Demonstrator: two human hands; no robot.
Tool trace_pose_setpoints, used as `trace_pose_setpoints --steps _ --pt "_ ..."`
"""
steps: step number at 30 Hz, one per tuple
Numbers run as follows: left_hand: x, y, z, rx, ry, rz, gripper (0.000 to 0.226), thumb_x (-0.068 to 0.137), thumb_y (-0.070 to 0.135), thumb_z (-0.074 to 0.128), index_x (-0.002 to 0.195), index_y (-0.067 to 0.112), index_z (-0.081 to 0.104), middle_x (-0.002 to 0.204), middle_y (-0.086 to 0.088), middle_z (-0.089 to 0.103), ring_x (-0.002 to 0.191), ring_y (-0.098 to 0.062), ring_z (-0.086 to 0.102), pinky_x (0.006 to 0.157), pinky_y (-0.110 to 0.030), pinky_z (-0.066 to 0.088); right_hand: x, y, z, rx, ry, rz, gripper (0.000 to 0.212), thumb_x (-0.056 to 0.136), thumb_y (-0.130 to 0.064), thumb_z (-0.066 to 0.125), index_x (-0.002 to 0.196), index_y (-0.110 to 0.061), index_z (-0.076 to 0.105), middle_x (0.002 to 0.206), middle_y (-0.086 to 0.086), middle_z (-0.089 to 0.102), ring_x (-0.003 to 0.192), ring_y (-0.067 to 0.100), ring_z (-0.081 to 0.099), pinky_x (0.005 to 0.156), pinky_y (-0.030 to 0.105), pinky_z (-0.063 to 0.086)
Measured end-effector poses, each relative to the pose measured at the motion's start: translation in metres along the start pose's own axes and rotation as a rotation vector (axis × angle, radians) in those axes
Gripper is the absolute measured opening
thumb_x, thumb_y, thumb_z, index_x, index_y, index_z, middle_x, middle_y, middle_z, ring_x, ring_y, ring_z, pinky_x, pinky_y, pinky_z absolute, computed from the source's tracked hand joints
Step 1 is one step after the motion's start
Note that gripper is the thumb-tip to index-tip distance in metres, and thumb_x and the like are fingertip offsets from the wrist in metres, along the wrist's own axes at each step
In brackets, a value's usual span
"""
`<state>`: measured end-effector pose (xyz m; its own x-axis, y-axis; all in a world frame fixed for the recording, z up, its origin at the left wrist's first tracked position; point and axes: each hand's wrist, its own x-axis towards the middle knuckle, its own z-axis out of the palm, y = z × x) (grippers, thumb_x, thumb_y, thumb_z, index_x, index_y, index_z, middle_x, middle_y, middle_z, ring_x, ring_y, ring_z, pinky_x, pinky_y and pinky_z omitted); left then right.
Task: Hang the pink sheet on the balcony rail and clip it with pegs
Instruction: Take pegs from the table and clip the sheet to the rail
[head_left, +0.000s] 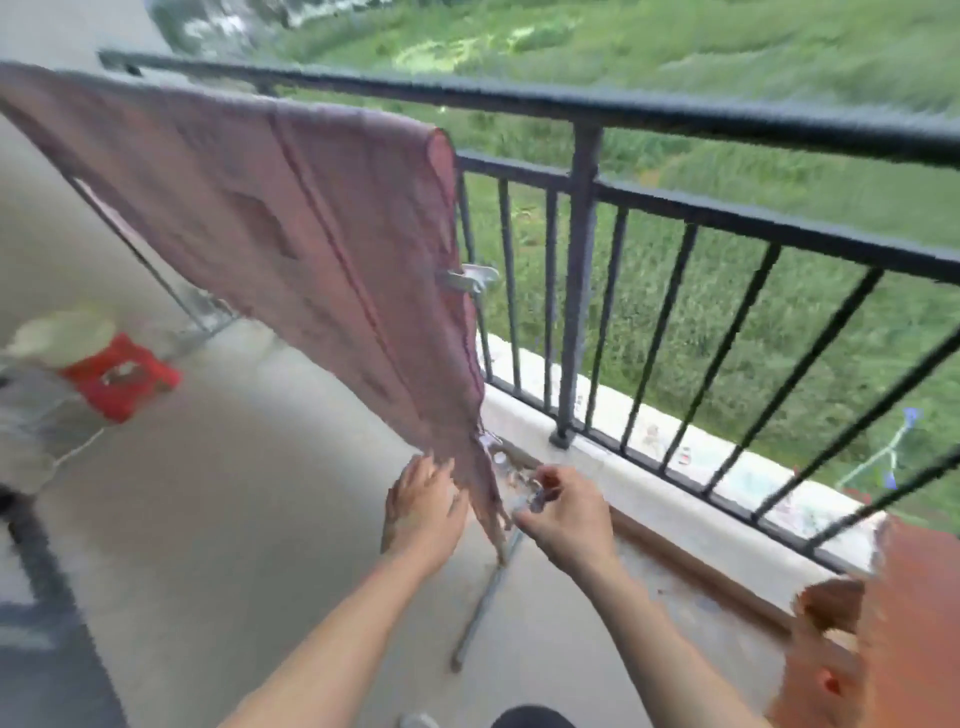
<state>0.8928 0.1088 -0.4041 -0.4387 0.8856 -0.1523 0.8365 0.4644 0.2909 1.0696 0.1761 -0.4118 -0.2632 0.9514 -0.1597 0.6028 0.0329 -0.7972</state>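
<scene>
The pink sheet (270, 208) is already draped over a bar and hangs down toward the balcony floor (234, 493), its lower corner ending right at the person's hands. 1 pale peg (472, 280) looks clamped on the sheet's right edge, well above both hands, so the draping is done and the pegging step is in hand.

The left hand (423, 506) lies against the near face of the sheet's bottom corner with its fingers (428, 467) spread and loosely extended, steadying the cloth without pinching it. The right hand (563, 512) is just beside the same corner on the other side, its fingers curled closed around a small object that reads as another peg (537, 493), though blur makes this uncertain. A thin metal leg (483, 603) runs down to the floor just below the fingers, and the dark balcony rail (675, 117) stands beyond them.

The next move, as I judge it, is to bring the peg onto the hem at the fingertips, with the left hand keeping the corner flat and taut so the peg bites both layers.
</scene>
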Motion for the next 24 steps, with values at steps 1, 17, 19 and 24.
trace_pose_setpoints --steps 1,17,19,24 --pt "0.005 -0.031 -0.017 -0.031 0.037 -0.055 0.054 0.097 0.045 0.034 0.147 0.027 0.039 0.161 0.000 0.023 0.149 -0.020 0.016 0.118 -0.036 0.016 0.007 -0.026 0.027 -0.006 -0.030 -0.065 0.037 0.059 -0.036 0.070 0.095 -0.028 0.065 0.082 -0.011 0.066 0.081 0.011 0.063 0.077 0.031 0.053" --pt "0.111 -0.462 -0.244 -0.057 0.425 -0.434 0.062 0.100 0.051 0.027 0.155 0.024 0.019 0.165 -0.004 -0.001 0.151 -0.021 -0.003 0.121 -0.044 0.007 0.107 -0.425 0.366 0.132 -0.330 -0.488 0.014 0.078 -0.031 0.067 0.080 -0.017 0.068 0.078 -0.010 0.072 0.082 -0.005 0.067 0.074 0.029 0.054" --pt "0.128 -0.495 -0.264 -0.046 0.463 -0.461 0.066 0.098 0.054 0.022 0.155 0.023 0.017 0.165 -0.005 -0.001 0.151 -0.022 -0.002 0.121 -0.045 0.008 0.126 -0.454 0.395 0.157 -0.322 -0.498 0.012 0.076 -0.031 0.067 0.080 -0.019 0.069 0.079 -0.010 0.072 0.083 -0.005 0.067 0.076 0.029 0.055" --pt "0.183 -0.584 -0.292 -0.006 0.491 -0.500 0.081 0.086 0.063 0.001 0.156 0.023 0.014 0.165 -0.004 -0.004 0.151 -0.022 -0.005 0.121 -0.046 0.007 0.185 -0.510 0.483 0.214 -0.334 -0.537 0.003 0.079 -0.025 0.073 0.081 -0.023 0.073 0.090 -0.011 0.072 0.088 -0.005 0.067 0.069 0.010 0.048"
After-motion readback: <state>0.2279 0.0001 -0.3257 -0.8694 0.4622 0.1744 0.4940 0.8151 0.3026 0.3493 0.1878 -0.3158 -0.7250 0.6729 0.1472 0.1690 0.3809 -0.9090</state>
